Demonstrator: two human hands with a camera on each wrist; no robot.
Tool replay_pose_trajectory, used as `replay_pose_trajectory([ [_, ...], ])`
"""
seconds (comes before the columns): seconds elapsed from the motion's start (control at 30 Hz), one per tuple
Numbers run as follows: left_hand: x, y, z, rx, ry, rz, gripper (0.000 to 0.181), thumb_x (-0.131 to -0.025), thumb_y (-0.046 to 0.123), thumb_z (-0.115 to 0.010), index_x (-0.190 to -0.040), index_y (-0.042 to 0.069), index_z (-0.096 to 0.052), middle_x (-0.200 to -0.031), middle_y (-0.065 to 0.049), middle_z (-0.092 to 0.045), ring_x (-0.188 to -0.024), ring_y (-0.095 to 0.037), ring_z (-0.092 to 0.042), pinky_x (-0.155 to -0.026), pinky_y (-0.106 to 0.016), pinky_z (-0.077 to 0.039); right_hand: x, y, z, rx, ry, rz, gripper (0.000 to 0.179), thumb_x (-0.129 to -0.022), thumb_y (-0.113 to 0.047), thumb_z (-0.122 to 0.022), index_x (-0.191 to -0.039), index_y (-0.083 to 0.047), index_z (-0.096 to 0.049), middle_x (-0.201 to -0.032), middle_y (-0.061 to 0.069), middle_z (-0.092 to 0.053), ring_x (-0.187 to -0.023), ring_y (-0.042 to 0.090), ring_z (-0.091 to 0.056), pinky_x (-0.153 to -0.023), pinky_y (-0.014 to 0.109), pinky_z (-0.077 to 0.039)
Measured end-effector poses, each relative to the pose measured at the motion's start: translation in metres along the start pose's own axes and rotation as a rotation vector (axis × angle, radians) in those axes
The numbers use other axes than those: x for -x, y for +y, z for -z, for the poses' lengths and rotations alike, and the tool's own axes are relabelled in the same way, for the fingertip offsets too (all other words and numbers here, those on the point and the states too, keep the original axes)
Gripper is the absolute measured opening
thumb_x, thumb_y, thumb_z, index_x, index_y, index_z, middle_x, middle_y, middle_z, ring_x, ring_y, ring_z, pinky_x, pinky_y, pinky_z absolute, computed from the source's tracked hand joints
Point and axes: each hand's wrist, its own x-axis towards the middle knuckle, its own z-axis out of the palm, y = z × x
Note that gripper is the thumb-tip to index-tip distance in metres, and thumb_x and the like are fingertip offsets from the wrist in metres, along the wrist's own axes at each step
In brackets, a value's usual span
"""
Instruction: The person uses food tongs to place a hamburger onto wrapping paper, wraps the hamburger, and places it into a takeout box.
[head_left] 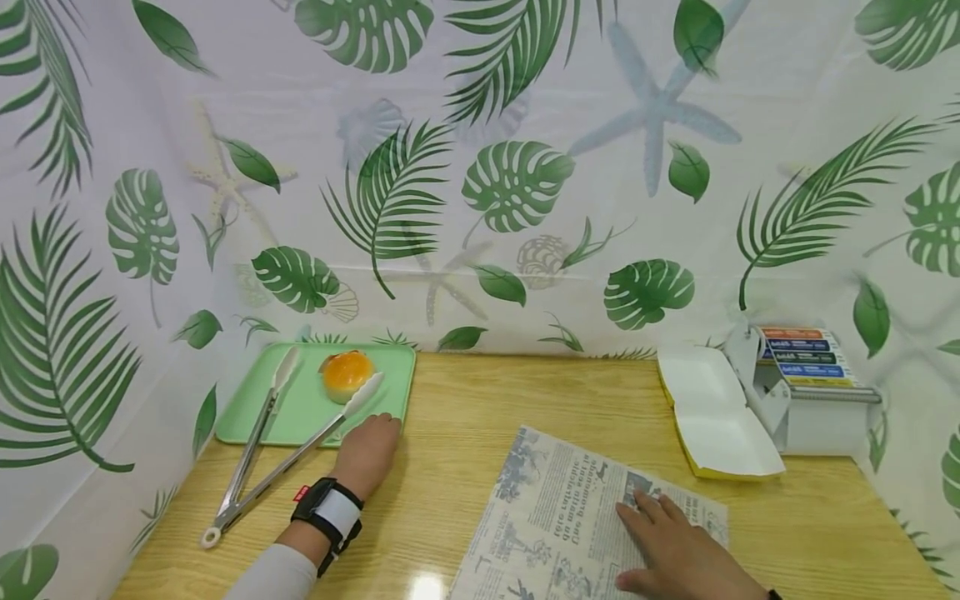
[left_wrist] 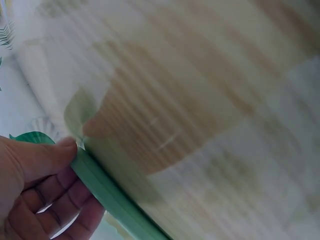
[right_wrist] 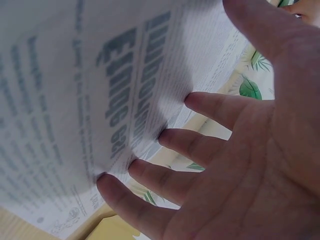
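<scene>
Paper (head_left: 562, 517) by the worktop's (head_left: 465, 400) front edge meets your spread right hand (head_left: 678, 542); your left hand (head_left: 367, 458) pinches the back-left tray (head_left: 300, 408), likely adjusting it; next, keep it level.

Behind the left hand (head_left: 370, 457), a pale sleeve (head_left: 279, 575), black wristband (head_left: 313, 502) with white panel (head_left: 339, 509) and red tag (head_left: 301, 493); I glimpse a dark band (head_left: 773, 594) behind the right hand (head_left: 678, 543).

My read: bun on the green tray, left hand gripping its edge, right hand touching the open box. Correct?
No: the right hand touches the printed paper, not the open box, as the head view shows. The bun is on the green tray, left hand gripping its edge.
</scene>
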Motion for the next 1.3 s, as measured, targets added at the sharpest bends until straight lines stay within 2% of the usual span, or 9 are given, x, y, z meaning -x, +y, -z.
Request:
replay_pose_trajectory([
  [0.17, -0.001, 0.013, 0.004, 0.018, -0.027, -0.017, 0.012, -0.094, -0.001, -0.064, -0.103, 0.003, -0.070, -0.097, -0.009, -0.070, -0.090, -0.024, -0.068, -0.077, -0.037, -0.059, 0.001, -0.002, 0.001, 0.012, 0.020, 0.009, 0.099, -0.076, -0.068, -0.075, -0.151, -0.009, -0.046, -0.161, 0.025, -0.037, -0.144, 0.059, -0.033, -0.102, 0.076, -0.037],
  [0.33, -0.005, 0.030, 0.003, 0.016, -0.037, -0.059, 0.012, -0.094, -0.003, -0.063, -0.102, 0.003, -0.070, -0.096, -0.009, -0.069, -0.089, -0.024, -0.067, -0.079, -0.035, -0.059, 0.002, -0.002, 0.000, 0.004, 0.023, 0.013, 0.098, -0.076, -0.066, -0.075, -0.150, -0.009, -0.047, -0.161, 0.025, -0.037, -0.144, 0.059, -0.033, -0.102, 0.076, -0.038],
  [0.47, -0.009, 0.048, 0.001, -0.007, -0.010, -0.107, 0.011, -0.094, -0.002, -0.064, -0.101, 0.005, -0.070, -0.093, -0.007, -0.069, -0.086, -0.022, -0.067, -0.076, -0.033, -0.058, 0.002, 0.000, 0.000, -0.003, 0.018, 0.006, 0.099, -0.076, -0.067, -0.075, -0.151, -0.010, -0.046, -0.161, 0.024, -0.036, -0.145, 0.058, -0.032, -0.103, 0.076, -0.037],
  [0.67, -0.019, 0.077, 0.002, -0.024, -0.034, -0.157, 0.009, -0.096, 0.003, -0.065, -0.101, 0.007, -0.071, -0.091, -0.005, -0.069, -0.084, -0.020, -0.067, -0.072, -0.030, -0.058, 0.002, 0.001, -0.001, -0.004, 0.017, 0.008, 0.099, -0.076, -0.067, -0.075, -0.151, -0.010, -0.046, -0.160, 0.024, -0.038, -0.144, 0.059, -0.033, -0.101, 0.078, -0.037],
  [0.9, -0.029, 0.108, 0.003, -0.035, -0.063, -0.176, 0.009, -0.096, 0.007, -0.068, -0.102, 0.011, -0.073, -0.092, -0.003, -0.069, -0.084, -0.018, -0.067, -0.069, -0.029, -0.058, 0.002, 0.001, 0.000, 0.006, 0.008, 0.008, 0.098, -0.075, -0.065, -0.077, -0.150, -0.010, -0.048, -0.160, 0.024, -0.039, -0.144, 0.058, -0.034, -0.102, 0.078, -0.037],
  [1.07, -0.037, 0.127, 0.001, -0.036, -0.056, -0.201, 0.006, -0.094, 0.011, -0.071, -0.099, 0.013, -0.074, -0.088, -0.001, -0.068, -0.079, -0.017, -0.066, -0.064, -0.028, -0.056, 0.004, 0.001, 0.000, -0.001, 0.003, 0.001, 0.098, -0.074, -0.065, -0.077, -0.150, -0.010, -0.048, -0.160, 0.024, -0.039, -0.144, 0.058, -0.034, -0.103, 0.077, -0.036],
  [1.2, -0.041, 0.138, -0.005, -0.032, -0.035, -0.227, 0.006, -0.096, 0.013, -0.069, -0.098, 0.014, -0.075, -0.087, 0.000, -0.069, -0.078, -0.016, -0.067, -0.061, -0.028, -0.056, 0.005, 0.000, 0.000, -0.011, -0.002, -0.017, 0.098, -0.074, -0.066, -0.077, -0.150, -0.011, -0.048, -0.161, 0.023, -0.038, -0.145, 0.057, -0.032, -0.104, 0.077, -0.035],
  [1.3, -0.043, 0.142, -0.007, -0.023, -0.039, -0.218, 0.008, -0.098, 0.014, -0.067, -0.098, 0.015, -0.075, -0.088, 0.000, -0.069, -0.080, -0.016, -0.068, -0.061, -0.029, -0.057, 0.006, -0.001, 0.001, -0.020, -0.004, -0.016, 0.098, -0.074, -0.065, -0.077, -0.150, -0.011, -0.048, -0.161, 0.024, -0.038, -0.145, 0.058, -0.032, -0.104, 0.078, -0.035],
])
